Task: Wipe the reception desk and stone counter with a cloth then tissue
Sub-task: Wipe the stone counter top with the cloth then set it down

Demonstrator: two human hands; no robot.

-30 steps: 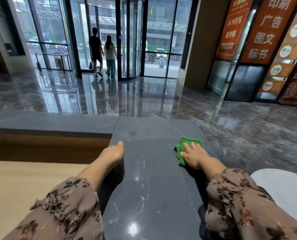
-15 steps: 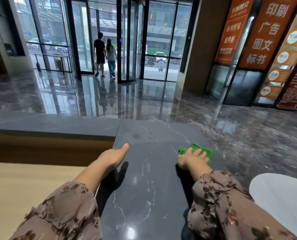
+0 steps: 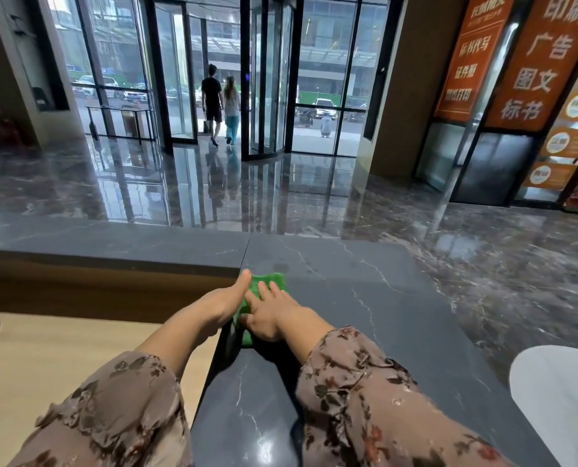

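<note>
A green cloth (image 3: 270,282) lies on the dark veined stone counter (image 3: 365,332), close to its left edge. My right hand (image 3: 271,315) presses flat on the cloth with straight, spread fingers and covers most of it. My left hand (image 3: 225,303) rests on the counter's left edge, fingers straight and pointing forward, right beside the cloth and my right hand. The lower wooden reception desk (image 3: 62,358) lies to the left of the counter. No tissue is in view.
A white rounded object (image 3: 560,399) sits at the lower right past the counter. A stone ledge (image 3: 112,237) runs left from the counter's far end. Beyond is a glossy lobby floor (image 3: 483,264), and two people (image 3: 220,106) stand at the glass doors.
My right hand has slid the green cloth from the counter's right side across to its left edge, next to my left hand. The left hand has stayed in place.
</note>
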